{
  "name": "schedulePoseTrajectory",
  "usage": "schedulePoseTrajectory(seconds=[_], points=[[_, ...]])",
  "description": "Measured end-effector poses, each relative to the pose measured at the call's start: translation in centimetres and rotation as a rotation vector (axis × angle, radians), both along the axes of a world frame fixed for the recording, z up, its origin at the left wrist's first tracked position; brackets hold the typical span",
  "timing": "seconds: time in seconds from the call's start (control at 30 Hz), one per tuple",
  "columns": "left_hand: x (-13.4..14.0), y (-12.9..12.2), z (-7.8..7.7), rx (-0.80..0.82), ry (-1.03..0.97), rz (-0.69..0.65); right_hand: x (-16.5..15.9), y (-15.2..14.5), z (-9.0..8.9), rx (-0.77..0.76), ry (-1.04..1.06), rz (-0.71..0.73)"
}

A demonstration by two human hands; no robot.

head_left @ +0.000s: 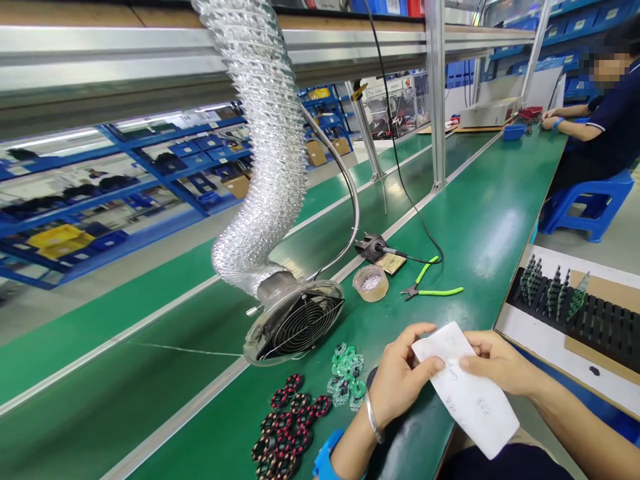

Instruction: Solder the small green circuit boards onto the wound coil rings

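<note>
A white slip of paper [473, 393] with faint handwriting is held between both hands, tilted over the bench's front edge. My left hand [400, 373], with a silver bangle at the wrist, pinches its left side between thumb and fingers. On the other side my right hand [500, 367] grips the paper's upper right edge, thumb on top. Left of the left hand lie a cluster of green ring-shaped boards [346, 373] and a pile of black rings with red and copper-coloured windings [285, 430].
A fume extractor fan [300, 323] hangs on a silver duct [270, 133]. Beyond the hands are green-handled cutters [435, 290], a tape roll [371, 283] and a soldering iron stand [373, 248]. A black rack [600, 327] with boards stands right. Another person [607, 127] sits farther along the bench.
</note>
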State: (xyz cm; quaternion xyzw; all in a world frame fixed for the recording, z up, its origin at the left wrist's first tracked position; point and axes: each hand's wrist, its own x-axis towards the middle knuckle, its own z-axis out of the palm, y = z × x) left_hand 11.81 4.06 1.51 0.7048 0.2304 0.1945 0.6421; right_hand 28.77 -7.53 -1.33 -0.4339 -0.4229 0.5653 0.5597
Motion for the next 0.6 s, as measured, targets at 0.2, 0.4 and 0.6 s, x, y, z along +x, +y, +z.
schedulePoseTrajectory(seconds=[0.2,0.4,0.6], points=[[0.9,-2.0,-1.7,-0.468,-0.088,0.072,-0.6,0.3,-1.2,0.077,-0.097,-0.247],[1.1,-2.0,-1.3,-0.619,-0.097,0.173,0.0,0.2,-1.0,0.224,-0.253,-0.297],[0.3,-1.5,-1.9,-0.436,0.042,0.123,-0.2,0.4,0.1,0.284,-0.338,-0.268]])
